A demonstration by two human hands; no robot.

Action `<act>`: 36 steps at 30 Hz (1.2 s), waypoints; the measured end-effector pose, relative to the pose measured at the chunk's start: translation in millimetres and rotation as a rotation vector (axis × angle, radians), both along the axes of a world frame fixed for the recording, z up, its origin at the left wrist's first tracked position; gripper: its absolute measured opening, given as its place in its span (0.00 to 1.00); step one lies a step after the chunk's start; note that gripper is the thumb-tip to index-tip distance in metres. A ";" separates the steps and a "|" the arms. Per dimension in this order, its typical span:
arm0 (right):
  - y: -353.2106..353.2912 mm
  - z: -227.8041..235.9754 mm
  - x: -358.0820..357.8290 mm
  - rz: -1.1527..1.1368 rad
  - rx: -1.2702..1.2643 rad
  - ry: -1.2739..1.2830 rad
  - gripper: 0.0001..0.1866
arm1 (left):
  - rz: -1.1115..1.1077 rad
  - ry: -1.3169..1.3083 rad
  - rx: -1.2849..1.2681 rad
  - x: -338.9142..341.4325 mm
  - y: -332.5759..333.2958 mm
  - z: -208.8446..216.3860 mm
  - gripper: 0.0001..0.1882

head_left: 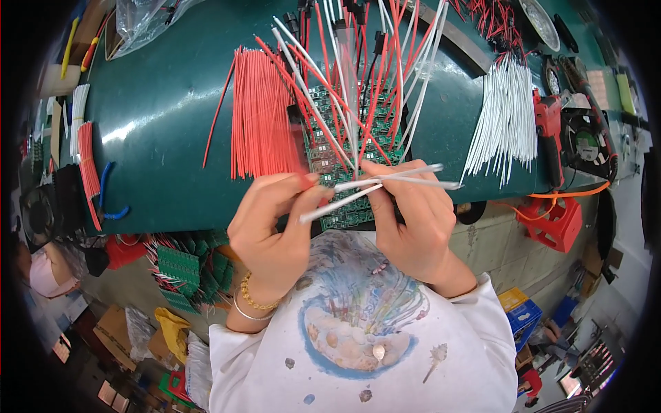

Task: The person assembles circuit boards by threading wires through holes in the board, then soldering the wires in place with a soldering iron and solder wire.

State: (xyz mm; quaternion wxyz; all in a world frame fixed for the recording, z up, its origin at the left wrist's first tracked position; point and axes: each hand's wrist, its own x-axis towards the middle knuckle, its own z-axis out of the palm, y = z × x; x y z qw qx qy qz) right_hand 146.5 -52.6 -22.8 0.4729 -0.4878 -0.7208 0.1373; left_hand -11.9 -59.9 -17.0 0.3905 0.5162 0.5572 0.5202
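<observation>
White wires (413,180) are pinched between the thumb and fingers of my right hand (420,224), their ends sticking out on both sides and crossing. My left hand (272,217) is closed just left of them, its fingertips on a thin red wire (307,181) that is partly blurred and hidden. Both hands are over the near part of a panel of green circuit boards (321,155). Red and white leads with black connectors (379,43) fan out from the panel toward the far side. How the held wires meet the boards is hidden by my fingers.
Left of the panel lies a thick bundle of red wires (258,117). A white wire bundle (506,113) lies on the right, near a red-and-black tool (549,134) and a small fan (585,141). Finished-looking wired green boards (180,267) hang below the table edge at left.
</observation>
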 end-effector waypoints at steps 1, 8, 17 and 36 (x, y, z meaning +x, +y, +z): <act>-0.3 2.8 0.5 -0.005 0.000 0.002 0.17 | -0.005 0.002 0.000 -1.2 -2.3 0.7 0.06; -11.9 8.5 28.3 -0.169 -0.126 0.147 0.08 | -0.007 -0.356 -0.107 1.2 -6.4 20.1 0.07; -13.1 -11.5 30.7 -0.210 0.065 0.119 0.11 | -0.264 0.275 0.250 30.5 14.4 7.8 0.08; -8.9 -13.8 30.4 -0.118 0.142 0.000 0.16 | -0.305 0.318 0.298 38.0 21.7 8.9 0.06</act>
